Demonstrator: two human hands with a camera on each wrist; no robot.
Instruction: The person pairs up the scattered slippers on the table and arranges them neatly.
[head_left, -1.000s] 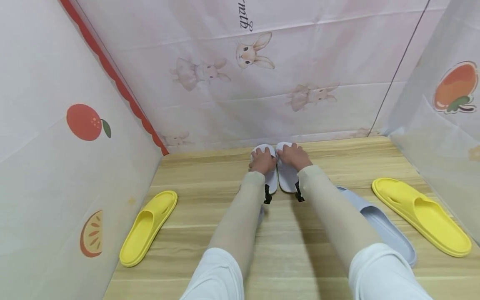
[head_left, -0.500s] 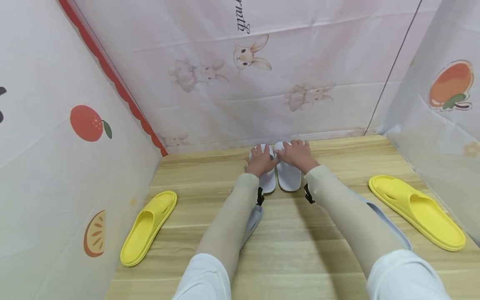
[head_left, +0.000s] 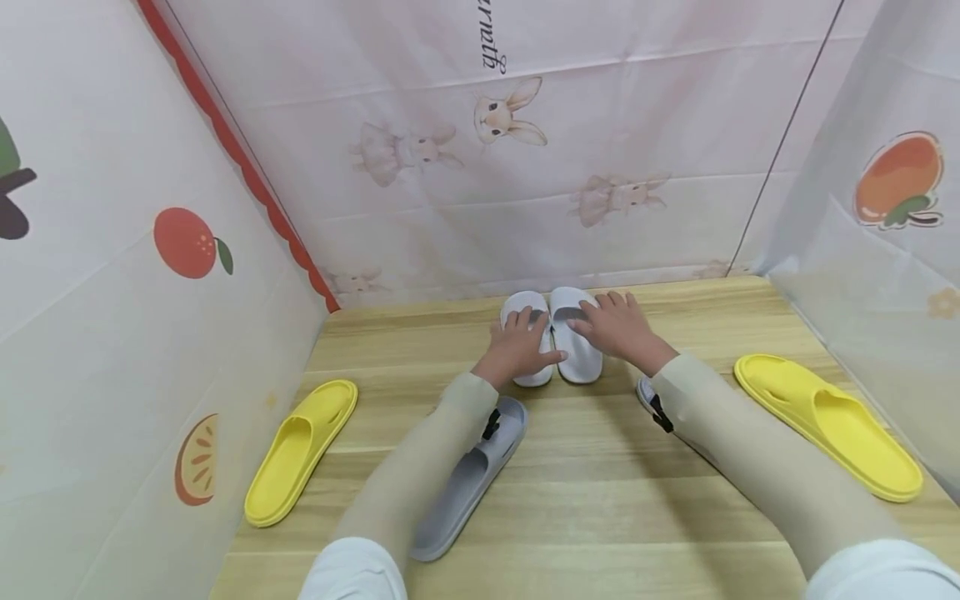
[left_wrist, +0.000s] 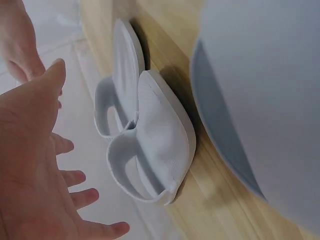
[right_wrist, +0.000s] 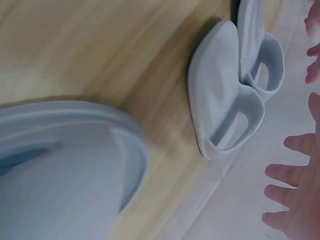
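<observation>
A pair of small white slippers stands side by side near the back wall, the left slipper close against the right slipper. Over the left one my left hand hovers with fingers spread; the left wrist view shows a gap between palm and slipper. My right hand is beside and above the right slipper, its fingers spread and holding nothing in the right wrist view. Below my left wrist lies a large grey-blue slipper, partly covered by the forearm. Another grey-blue slipper lies under my right forearm, mostly hidden in the head view.
One yellow slipper lies by the left wall, and a second yellow slipper by the right wall. The wooden floor is bounded by a rabbit-print back wall and fruit-print side walls.
Both hands have lifted off the white slippers, drawn back and moved apart. More of the white pair and of the left grey-blue slipper shows. The white slippers stay in place.
</observation>
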